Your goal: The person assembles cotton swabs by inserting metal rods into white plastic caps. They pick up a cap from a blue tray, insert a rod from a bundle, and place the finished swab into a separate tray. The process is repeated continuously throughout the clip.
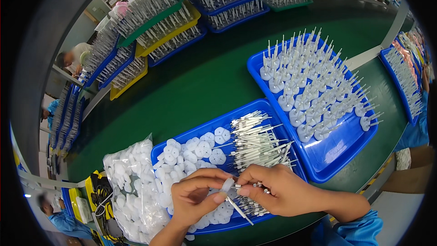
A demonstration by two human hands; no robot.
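Observation:
My left hand (189, 198) pinches a small white plastic disc (227, 184) edge-on between thumb and fingers. Close against it, my right hand (284, 193) has its thumb and forefinger closed on thin white rods, their ends showing at the fingertips. One white rod (240, 210) slants down below the disc; which hand holds it I cannot tell. Both hands are over a blue tray (214, 124). On its left side lie loose white discs (173, 152), and on its right a heap of white rods (257, 141).
A second blue tray (334, 157) at right holds rows of discs with upright rods. A clear bag (132, 191) of white discs lies at left, near black-and-yellow cables (101, 196). Stacked trays (168, 48) of upright pieces line the green table's (205, 73) far side. Other people sit beyond.

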